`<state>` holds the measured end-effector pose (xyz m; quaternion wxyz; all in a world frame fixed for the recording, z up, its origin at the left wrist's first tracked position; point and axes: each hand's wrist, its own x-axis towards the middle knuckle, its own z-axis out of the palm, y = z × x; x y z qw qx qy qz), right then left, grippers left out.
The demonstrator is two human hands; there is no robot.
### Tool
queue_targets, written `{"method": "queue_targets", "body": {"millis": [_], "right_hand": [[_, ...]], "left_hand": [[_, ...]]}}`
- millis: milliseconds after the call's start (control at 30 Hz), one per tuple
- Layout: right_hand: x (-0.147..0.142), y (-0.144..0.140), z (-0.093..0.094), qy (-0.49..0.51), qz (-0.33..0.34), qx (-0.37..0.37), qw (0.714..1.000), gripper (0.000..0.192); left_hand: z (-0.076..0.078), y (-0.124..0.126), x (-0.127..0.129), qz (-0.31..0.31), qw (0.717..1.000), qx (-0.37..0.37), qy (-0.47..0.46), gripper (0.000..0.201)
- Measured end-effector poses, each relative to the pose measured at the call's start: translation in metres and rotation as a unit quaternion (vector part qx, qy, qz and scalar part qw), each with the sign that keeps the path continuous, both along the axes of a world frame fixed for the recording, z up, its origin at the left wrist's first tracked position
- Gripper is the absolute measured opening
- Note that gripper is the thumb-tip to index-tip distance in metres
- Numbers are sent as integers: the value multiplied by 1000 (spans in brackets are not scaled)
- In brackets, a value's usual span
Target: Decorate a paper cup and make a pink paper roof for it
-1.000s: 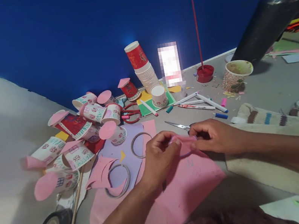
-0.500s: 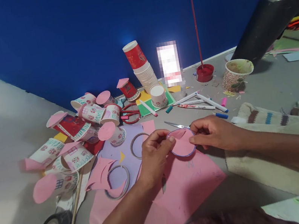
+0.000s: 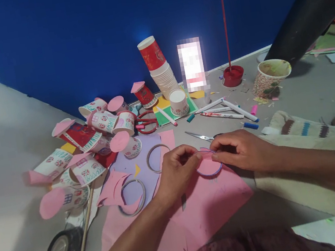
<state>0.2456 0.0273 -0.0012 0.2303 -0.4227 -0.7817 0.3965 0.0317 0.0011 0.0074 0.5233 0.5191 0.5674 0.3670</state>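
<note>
A pink paper circle [image 3: 209, 166] with a purple edge is held up between both hands over the pink sheet [image 3: 199, 223]. My left hand [image 3: 179, 170] pinches its left upper side between thumb and fingers. On the opposite side, my right hand [image 3: 239, 152] grips the upper right edge the same way. The far part of the circle looks bent up near the fingertips. Just beyond my right hand lie scissors [image 3: 199, 135], their handles partly hidden by the fingers. Two grey tape rings [image 3: 143, 202] rest on the paper left of my left hand, with pink offcuts [image 3: 113, 188] beside them.
Several decorated paper cups [image 3: 86, 169] with pink paper tops crowd the left. A tall cup stack [image 3: 162, 75] leans by the blue wall, near markers [image 3: 221, 114]. At right are a red pot with a stick [image 3: 233, 77], a patterned cup [image 3: 270, 78] and a cloth [image 3: 295, 181].
The paper circle has tipped and its far part is now bent up between the fingers. Both hands have drawn closer together. The whole view has shifted slightly.
</note>
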Motion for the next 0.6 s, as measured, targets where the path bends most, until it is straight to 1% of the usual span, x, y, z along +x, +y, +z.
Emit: {"method": "queue_targets", "body": {"millis": [100, 200, 233, 367, 500, 600], "right_hand": [[0, -1, -2, 1, 8, 28, 1000, 21], [0, -1, -4, -7, 20, 31, 999, 22], [0, -1, -5, -11, 24, 30, 999, 21], [0, -1, -4, -24, 24, 19, 999, 21], [-1, -1, -1, -31, 16, -12, 999, 17], [-2, -1, 1, -35, 23, -20, 999, 16]], "left_hand": [[-1, -2, 0, 0, 1000, -3, -17, 13], [-2, -2, -1, -9, 999, 4, -40, 19], [-2, -2, -1, -18, 999, 12, -37, 19], [-1, -2, -2, -50, 998, 35, 2, 9], [0, -3, -1, -32, 999, 1, 14, 12], [1, -3, -1, -18, 999, -23, 19, 14]]}}
